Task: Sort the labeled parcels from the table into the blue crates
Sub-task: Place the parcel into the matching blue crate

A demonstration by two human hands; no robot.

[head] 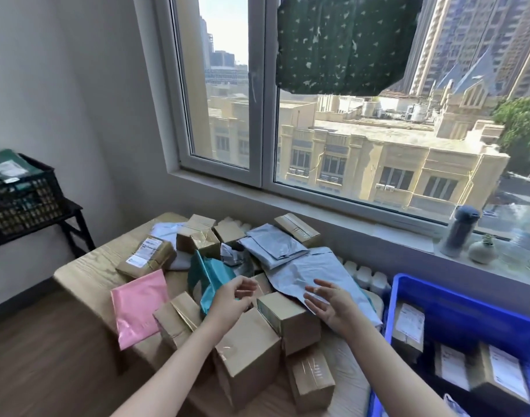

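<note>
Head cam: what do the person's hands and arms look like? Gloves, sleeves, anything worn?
Both are bare. The left hand and right hand have no gloves, and no rings show. Both forearms are uncovered up to the frame edge: no sleeves, watch, bands, straps or markings appear.

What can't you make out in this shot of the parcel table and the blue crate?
Head view, the only one:
- Label text on the brown parcel: too small and blurred.
- Blue crate: cut off by the right and bottom edges.
- Table: mostly buried under parcels.
- Black crate: cut by the left edge.
- Left hand, right hand: open, holding nothing.
</note>
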